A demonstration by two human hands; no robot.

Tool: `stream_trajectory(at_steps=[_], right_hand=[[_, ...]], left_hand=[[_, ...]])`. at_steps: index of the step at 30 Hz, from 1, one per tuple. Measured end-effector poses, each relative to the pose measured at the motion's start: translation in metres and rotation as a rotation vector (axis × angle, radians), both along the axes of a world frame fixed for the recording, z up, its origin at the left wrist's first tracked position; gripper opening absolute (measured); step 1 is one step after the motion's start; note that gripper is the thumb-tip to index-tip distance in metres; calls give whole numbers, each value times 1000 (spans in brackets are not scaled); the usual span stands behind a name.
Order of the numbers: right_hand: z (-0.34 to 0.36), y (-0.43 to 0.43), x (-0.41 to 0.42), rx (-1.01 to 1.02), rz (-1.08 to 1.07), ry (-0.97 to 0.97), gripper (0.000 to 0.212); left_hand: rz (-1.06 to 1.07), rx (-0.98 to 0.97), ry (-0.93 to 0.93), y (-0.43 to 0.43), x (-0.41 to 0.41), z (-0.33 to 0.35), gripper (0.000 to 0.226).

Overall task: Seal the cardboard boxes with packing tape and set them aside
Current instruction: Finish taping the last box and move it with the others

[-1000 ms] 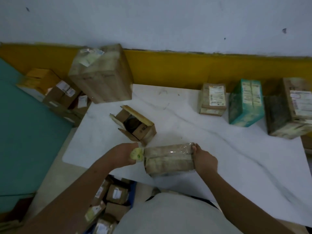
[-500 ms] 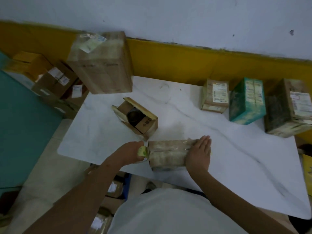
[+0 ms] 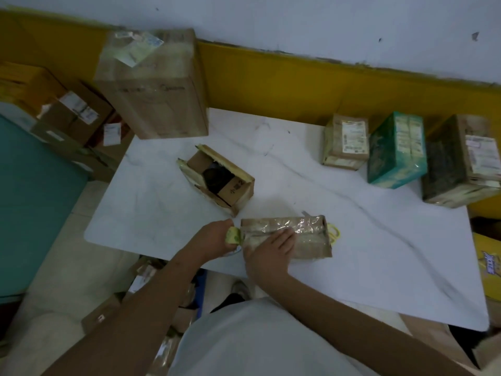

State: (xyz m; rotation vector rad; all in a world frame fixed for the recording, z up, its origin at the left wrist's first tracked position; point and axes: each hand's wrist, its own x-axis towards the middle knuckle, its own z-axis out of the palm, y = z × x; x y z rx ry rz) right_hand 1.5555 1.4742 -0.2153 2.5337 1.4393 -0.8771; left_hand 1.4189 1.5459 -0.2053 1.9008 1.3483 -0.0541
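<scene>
A long flat cardboard box (image 3: 303, 234) covered in shiny clear tape lies near the front edge of the white table (image 3: 352, 240). My left hand (image 3: 214, 237) grips a yellowish tape roll (image 3: 233, 235) against the box's left end. My right hand (image 3: 268, 253) rests flat on the left half of the box top, fingers straight. A small cardboard box (image 3: 225, 183) with open flaps and something dark inside lies just behind. Yellow scissor handles (image 3: 334, 232) poke out at the box's right end.
A big brown carton (image 3: 154, 88) stands at the table's back left corner. At the back right stand a small labelled box (image 3: 347, 142), a green box (image 3: 395, 150) and a dark carton (image 3: 461, 164). More parcels (image 3: 73, 115) lie on the floor left and below.
My right hand slid from the box's right end leftward along its top and now lies on the left half. The left hand stayed at the left end with the tape roll.
</scene>
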Motion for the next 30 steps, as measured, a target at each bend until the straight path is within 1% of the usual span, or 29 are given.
stream_trajectory(at_steps=[1,3,6,9,10,11,13,15,16,19,20,21,22,24,25,27,30], right_hand=[[2,-4,-4,11,22,7,108],[-3,-6,3,87,110,-8,104],[-8,3,44,203,374,-62,94],[-5,17,91,216,685,-110,92],[-2,21,102,197,745,-100,95],[4,25,106,167,769,-92,99],[9,31,103,114,704,-105,109],[10,32,94,99,601,-96,122],[8,31,90,106,573,-91,126],[-1,27,92,174,595,-97,125],[-4,26,95,193,615,-114,121],[-6,27,98,199,636,-123,116],[-6,29,101,182,659,-125,112],[-6,34,108,179,748,-141,108],[-5,39,113,191,800,-135,107],[-5,49,122,192,893,-108,108],[-3,64,137,201,956,-156,105]], left_hand=[[0,-8,3,0,0,0,30],[12,-29,14,1,0,-1,31],[29,-114,-4,-2,-2,-1,36],[79,-247,-98,-18,3,2,57],[121,-311,-139,-23,7,1,55],[162,-367,-177,-28,12,1,48],[215,-419,-205,-34,24,1,33],[237,-422,-218,-36,34,6,29],[252,-445,-261,-37,36,9,27],[324,-627,-500,-42,36,14,17],[325,-645,-527,-44,37,14,14],[317,-630,-515,-46,39,14,11],[289,-573,-455,-49,43,9,11],[295,-473,-338,-55,50,-1,22],[309,-457,-326,-55,54,-7,29],[309,-480,-312,-53,65,-10,29],[314,-571,-329,-36,86,-6,27]])
